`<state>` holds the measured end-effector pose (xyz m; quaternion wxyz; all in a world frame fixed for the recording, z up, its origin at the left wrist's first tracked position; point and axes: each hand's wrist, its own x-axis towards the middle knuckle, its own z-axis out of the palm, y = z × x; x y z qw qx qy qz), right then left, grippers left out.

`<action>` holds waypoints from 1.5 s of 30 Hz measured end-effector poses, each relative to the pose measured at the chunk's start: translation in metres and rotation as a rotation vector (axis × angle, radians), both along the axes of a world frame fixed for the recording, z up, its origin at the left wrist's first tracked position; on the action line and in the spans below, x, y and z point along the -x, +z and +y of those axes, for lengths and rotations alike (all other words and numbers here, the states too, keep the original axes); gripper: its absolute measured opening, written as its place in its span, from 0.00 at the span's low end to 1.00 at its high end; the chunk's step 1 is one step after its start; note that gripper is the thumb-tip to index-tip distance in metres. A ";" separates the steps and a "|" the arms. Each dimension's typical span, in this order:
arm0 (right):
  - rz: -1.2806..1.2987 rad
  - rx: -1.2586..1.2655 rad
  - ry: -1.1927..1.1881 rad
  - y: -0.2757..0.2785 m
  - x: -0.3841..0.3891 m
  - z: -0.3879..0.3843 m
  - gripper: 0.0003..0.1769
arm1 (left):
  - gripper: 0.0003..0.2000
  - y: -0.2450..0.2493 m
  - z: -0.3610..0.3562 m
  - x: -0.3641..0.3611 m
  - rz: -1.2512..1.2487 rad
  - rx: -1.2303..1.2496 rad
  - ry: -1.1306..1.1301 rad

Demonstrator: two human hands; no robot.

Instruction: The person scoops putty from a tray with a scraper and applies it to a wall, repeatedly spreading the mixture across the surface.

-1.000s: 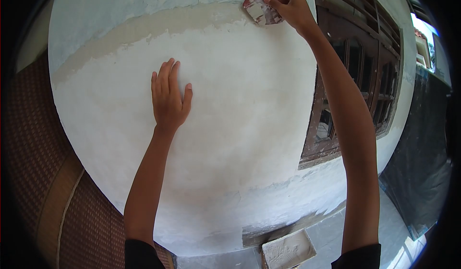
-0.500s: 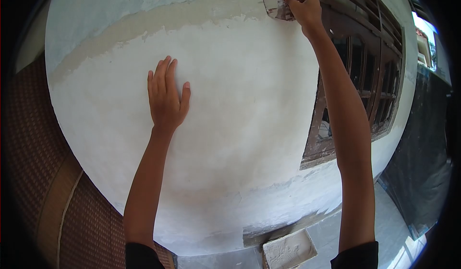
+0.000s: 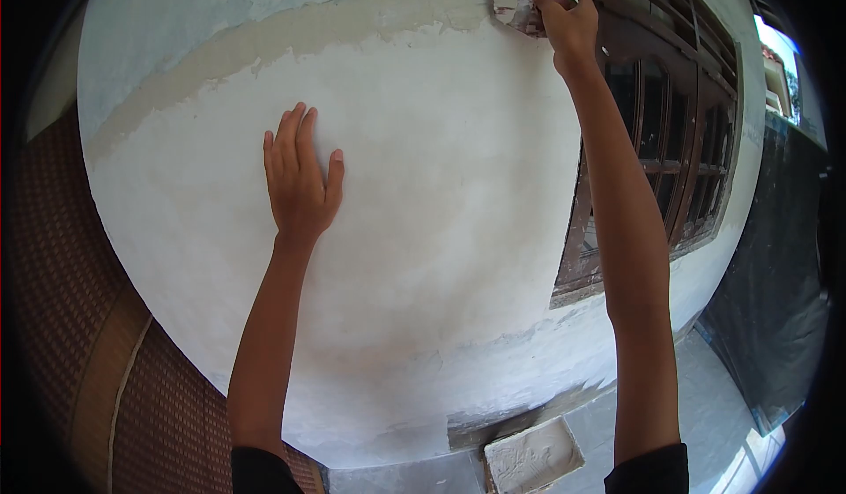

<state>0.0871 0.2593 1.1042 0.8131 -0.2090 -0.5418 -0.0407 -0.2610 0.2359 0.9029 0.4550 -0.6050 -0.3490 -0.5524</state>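
My right hand [image 3: 571,29] grips a reddish putty scraper [image 3: 527,2] whose face is smeared with pale filler. The scraper lies against the upper part of the wall [image 3: 423,168], close to the window's edge. Flat on the same wall, at left of the middle, rests my left hand [image 3: 300,177] with its fingers stretched upward and its thumb apart. A band of beige wet putty [image 3: 291,34] curves across the top, between the whiter coat below and the bluish older surface above.
A brown wooden window [image 3: 665,141] with paint specks is set in the wall at right. Below, a tray of putty [image 3: 533,457] sits on the grey floor. Woven brown panelling [image 3: 163,406] runs along the left, and a dark sheet [image 3: 767,274] hangs at far right.
My right hand and the scraper have shifted slightly right and a little down in view. My left hand stays flat on the wall, and the whole view has moved slightly.
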 end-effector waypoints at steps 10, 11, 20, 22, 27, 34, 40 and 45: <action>-0.065 -0.037 -0.361 -0.006 -0.008 0.002 0.27 | 0.28 -0.001 0.001 0.002 0.008 0.021 -0.018; -0.027 -0.158 -0.331 -0.005 -0.005 -0.005 0.27 | 0.28 -0.001 0.002 0.001 0.007 0.011 -0.020; -0.167 -0.007 -0.420 -0.013 0.006 -0.005 0.25 | 0.28 -0.001 0.001 0.003 0.014 0.027 -0.017; -0.124 -0.086 -0.313 -0.005 -0.011 0.000 0.25 | 0.28 -0.002 0.002 0.002 0.012 0.022 -0.013; -0.312 -0.099 -0.182 -0.010 0.032 -0.013 0.19 | 0.28 -0.002 0.001 0.001 0.009 0.023 -0.002; -0.103 0.045 -0.194 -0.008 0.022 -0.030 0.22 | 0.27 -0.002 0.000 0.001 0.006 0.030 0.004; -0.227 -0.029 -0.304 -0.019 0.041 -0.012 0.23 | 0.28 -0.003 0.001 0.002 0.017 0.033 0.004; 0.025 0.038 -0.154 -0.019 0.015 -0.017 0.26 | 0.28 -0.003 0.001 0.002 0.003 0.039 0.007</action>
